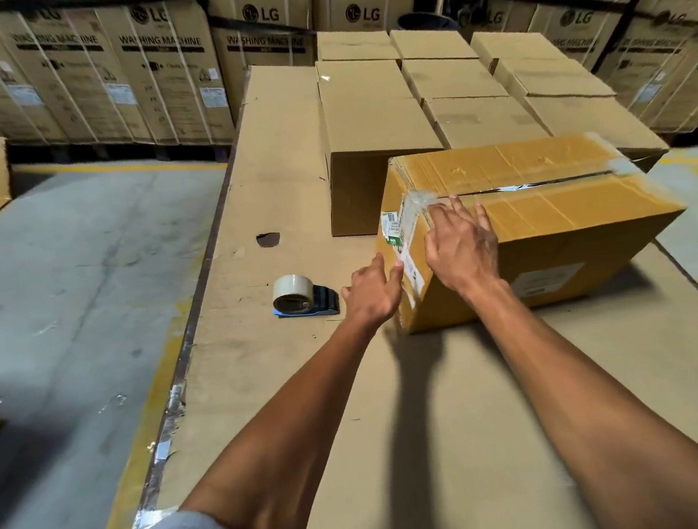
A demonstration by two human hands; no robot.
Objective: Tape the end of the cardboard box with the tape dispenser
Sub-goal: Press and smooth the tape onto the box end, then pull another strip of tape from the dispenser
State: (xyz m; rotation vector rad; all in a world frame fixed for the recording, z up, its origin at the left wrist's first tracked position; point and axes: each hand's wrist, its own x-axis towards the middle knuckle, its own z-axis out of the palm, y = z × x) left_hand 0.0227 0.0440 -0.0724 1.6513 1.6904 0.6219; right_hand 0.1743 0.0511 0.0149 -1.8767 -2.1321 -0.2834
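A yellow-brown cardboard box (544, 185) lies on the cardboard-covered work surface (271, 186), with clear tape along its top seam and down its near-left end. My right hand (463, 247) lies flat with fingers spread on the box's near top corner, pressing the tape. My left hand (373, 289) touches the box's left end with open fingers, over the tape strip and labels. The tape dispenser (299, 299), blue with a roll of clear tape, rests on the surface just left of my left hand, held by neither hand.
Several closed plain cartons (373, 134) stand in rows behind the box. Tall LG washing-machine cartons (166, 68) wall the back. The surface's left edge (197, 304) drops to a concrete floor. A small hole (268, 239) marks the surface.
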